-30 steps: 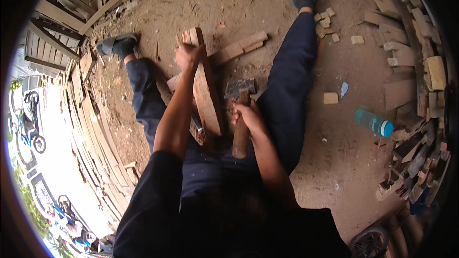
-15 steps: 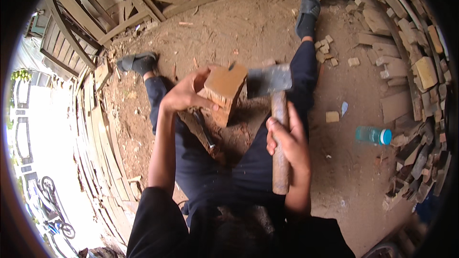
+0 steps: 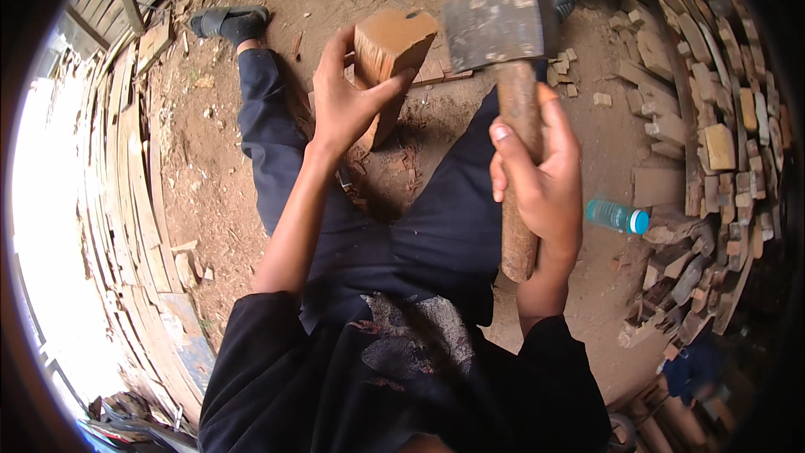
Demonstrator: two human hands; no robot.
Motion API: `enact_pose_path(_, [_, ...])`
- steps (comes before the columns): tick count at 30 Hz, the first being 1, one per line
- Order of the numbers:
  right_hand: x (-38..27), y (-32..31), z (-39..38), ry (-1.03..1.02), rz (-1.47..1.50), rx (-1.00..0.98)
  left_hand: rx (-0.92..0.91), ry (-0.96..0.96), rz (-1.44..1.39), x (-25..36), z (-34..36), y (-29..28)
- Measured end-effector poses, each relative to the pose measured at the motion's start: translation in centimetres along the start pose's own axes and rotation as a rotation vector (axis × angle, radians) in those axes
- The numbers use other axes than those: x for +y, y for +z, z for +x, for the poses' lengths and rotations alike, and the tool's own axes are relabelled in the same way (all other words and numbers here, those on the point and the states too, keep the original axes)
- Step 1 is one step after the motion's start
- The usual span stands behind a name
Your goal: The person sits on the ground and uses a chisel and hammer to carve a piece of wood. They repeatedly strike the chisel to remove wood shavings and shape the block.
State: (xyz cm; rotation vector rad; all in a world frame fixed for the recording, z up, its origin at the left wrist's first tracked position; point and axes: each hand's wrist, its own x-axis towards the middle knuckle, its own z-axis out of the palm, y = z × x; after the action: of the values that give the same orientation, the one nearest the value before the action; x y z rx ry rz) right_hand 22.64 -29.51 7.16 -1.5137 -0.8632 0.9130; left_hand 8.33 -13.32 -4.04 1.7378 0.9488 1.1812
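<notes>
The hammer (image 3: 511,101) has been raised by the right hand (image 3: 541,176), its head now beside the block (image 3: 387,59), lifted in the left hand (image 3: 348,105).

Upright reddish wood block (image 3: 387,54) beside raised, steel-headed wooden-handled hammer (image 3: 503,59).

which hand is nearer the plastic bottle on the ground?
Right. The right hand, gripping the hammer handle, is just left of the plastic bottle. The left hand holds the wood block, farther left.
</notes>
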Motion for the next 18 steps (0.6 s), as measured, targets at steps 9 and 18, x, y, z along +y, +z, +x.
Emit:
enact_pose_path(9, [-0.3, 0.9, 4.3, -0.148, -0.490, -0.193, 0.083, 0.060, 0.022, -1.7, 0.8, -1.6])
enact_pose_path(18, [-6.3, 2.4, 2.8, -0.288, -0.007, 0.110, 0.119, 0.139, 0.097, -2.0, 1.2, -0.6])
